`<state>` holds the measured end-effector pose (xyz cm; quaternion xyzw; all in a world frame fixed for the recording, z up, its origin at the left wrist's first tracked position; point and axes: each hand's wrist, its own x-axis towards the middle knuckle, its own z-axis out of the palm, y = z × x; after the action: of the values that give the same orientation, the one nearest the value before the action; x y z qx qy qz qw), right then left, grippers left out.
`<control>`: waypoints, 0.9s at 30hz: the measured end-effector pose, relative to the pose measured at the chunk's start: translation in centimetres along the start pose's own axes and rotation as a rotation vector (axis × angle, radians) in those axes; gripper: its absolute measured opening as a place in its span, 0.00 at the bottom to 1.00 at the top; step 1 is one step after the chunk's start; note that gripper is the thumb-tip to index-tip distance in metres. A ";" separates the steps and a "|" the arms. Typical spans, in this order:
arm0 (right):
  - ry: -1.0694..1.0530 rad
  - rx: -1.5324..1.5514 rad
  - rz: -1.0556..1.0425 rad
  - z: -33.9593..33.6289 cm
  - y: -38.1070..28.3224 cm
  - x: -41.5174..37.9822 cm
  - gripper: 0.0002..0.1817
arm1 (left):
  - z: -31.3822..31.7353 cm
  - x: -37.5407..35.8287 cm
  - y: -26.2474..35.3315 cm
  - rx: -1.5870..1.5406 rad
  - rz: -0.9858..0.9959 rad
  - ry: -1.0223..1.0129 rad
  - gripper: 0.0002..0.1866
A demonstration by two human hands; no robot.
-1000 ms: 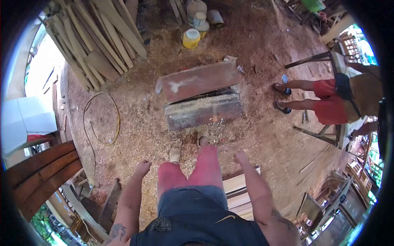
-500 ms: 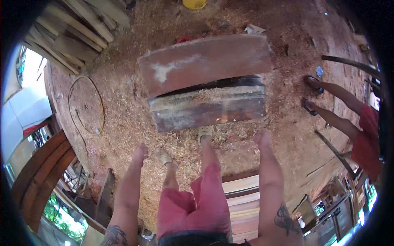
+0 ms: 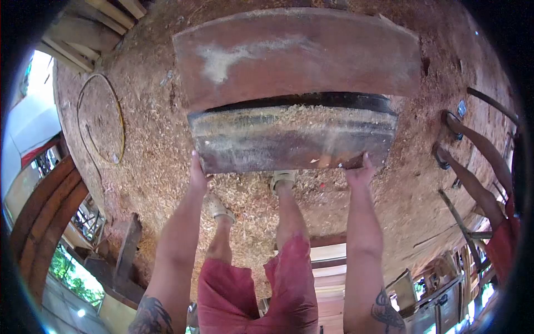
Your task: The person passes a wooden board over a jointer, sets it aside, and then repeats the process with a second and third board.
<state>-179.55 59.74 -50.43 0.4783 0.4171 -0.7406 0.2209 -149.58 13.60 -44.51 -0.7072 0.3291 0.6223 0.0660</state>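
Low in front of me lies a dark wooden board (image 3: 250, 147), its top dusted with pale sawdust. My left hand (image 3: 198, 175) is closed at its near left corner, the thumb up along the edge and the other fingers partly hidden below. Toward the near right corner, my right hand (image 3: 360, 171) grips the same edge, thumb on top and fingers mostly out of sight underneath. Just beyond is a wider reddish-brown board (image 3: 334, 58) with a whitish patch; a dark gap separates the two.
Sawdust and shavings cover the dirt floor (image 3: 150, 133). A looped hose (image 3: 121, 119) lies at left, near stacked timber (image 3: 78, 33). Curved brown beams (image 3: 47, 217) stand at lower left. Another person's legs (image 3: 481, 139) are at right, beside a dark pole (image 3: 492, 104).
Both hands have reached forward from short of the dark board to its near edge and closed on it. The boards now appear larger and nearer in view.
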 end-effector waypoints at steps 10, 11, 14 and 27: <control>-0.040 -0.306 -0.074 4.2 -6.2 -8.7 0.29 | -4.0 -5.8 0.8 0.283 -0.120 -0.048 0.52; -0.019 -0.329 -0.094 5.4 -6.9 -9.6 0.29 | -4.5 -6.6 1.6 0.323 -0.192 -0.071 0.51; 0.137 -0.417 -0.135 9.4 -8.6 -12.1 0.32 | -5.4 -9.9 4.7 0.397 -0.335 -0.147 0.50; 0.280 -0.444 -0.041 15.6 -11.1 -21.7 0.29 | -6.8 -17.7 13.3 0.415 -0.258 -0.101 0.45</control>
<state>-186.16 51.43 -23.51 0.5075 0.6056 -0.5616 0.2457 -151.30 6.64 -22.43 -0.6827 0.3531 0.5622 0.3052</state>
